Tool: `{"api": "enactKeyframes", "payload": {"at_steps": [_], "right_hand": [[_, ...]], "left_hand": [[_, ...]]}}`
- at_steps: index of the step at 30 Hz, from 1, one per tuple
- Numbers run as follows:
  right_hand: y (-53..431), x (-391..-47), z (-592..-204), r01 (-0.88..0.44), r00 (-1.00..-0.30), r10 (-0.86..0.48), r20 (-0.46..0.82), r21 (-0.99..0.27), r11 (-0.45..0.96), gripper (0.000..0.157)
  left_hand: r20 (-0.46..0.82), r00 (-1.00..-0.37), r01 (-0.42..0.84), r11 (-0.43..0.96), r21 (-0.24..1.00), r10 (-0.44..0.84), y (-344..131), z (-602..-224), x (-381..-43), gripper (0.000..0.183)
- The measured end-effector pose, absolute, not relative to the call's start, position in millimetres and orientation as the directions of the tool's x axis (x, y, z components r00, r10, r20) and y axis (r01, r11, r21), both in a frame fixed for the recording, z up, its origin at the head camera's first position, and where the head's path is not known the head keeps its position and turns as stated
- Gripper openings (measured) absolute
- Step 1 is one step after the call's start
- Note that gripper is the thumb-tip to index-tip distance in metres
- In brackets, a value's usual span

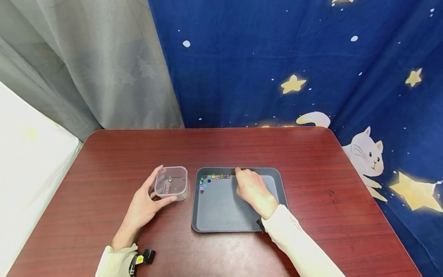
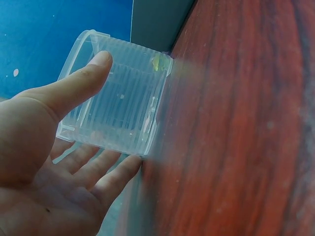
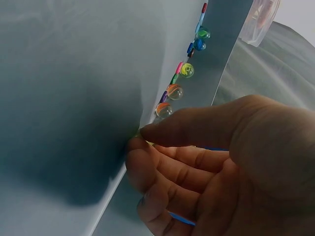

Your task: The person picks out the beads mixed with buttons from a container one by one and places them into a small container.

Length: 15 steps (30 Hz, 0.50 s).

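My left hand (image 1: pixel 142 206) holds a clear plastic box (image 1: pixel 178 184) upright on the table, thumb on the near side and fingers round the far side. Inside the box lies a small round marble (image 1: pixel 170 179). My right hand (image 1: pixel 254 190) is over the far edge of a grey tray (image 1: pixel 225 211). Its thumb and forefinger pinch a tiny yellow-green piece (image 3: pixel 138 135), mostly hidden by the fingertips. Beside them, along the tray's far wall, run glass marbles (image 3: pixel 186 70) and flat coloured buttons (image 3: pixel 178 68). More buttons, including a dark blue one (image 1: pixel 209 181), lie in the far left corner.
The reddish-brown wooden table (image 1: pixel 332 215) extends around the tray and box. Behind it hang a grey curtain (image 1: pixel 114 65) and a blue star-patterned curtain (image 1: pixel 242 69). A white panel (image 1: pixel 31 161) stands past the table's left edge.
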State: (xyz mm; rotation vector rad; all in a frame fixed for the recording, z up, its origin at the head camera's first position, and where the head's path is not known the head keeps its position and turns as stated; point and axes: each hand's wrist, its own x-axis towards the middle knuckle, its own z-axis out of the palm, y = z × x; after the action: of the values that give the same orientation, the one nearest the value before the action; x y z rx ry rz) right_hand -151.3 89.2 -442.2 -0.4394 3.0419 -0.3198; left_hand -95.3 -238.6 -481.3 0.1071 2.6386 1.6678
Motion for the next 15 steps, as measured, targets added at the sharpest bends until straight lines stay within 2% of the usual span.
{"api": "enactKeyframes", "payload": {"at_steps": [8,15], "right_hand": [[91.7,-151.1,-443.0,-0.302,-0.953,-0.301,0.033,-0.165,0.939,0.01],[92.1,-151.2,-444.1,-0.316,-0.949,-0.312,0.052,-0.147,0.937,0.013]], "left_hand": [[0.021,-0.998,0.047,0.423,0.905,0.066,-238.7,-482.0,-95.2,0.104],[0.024,-0.998,0.048,0.426,0.903,0.063,-238.0,-482.2,-96.0,0.104]]}}
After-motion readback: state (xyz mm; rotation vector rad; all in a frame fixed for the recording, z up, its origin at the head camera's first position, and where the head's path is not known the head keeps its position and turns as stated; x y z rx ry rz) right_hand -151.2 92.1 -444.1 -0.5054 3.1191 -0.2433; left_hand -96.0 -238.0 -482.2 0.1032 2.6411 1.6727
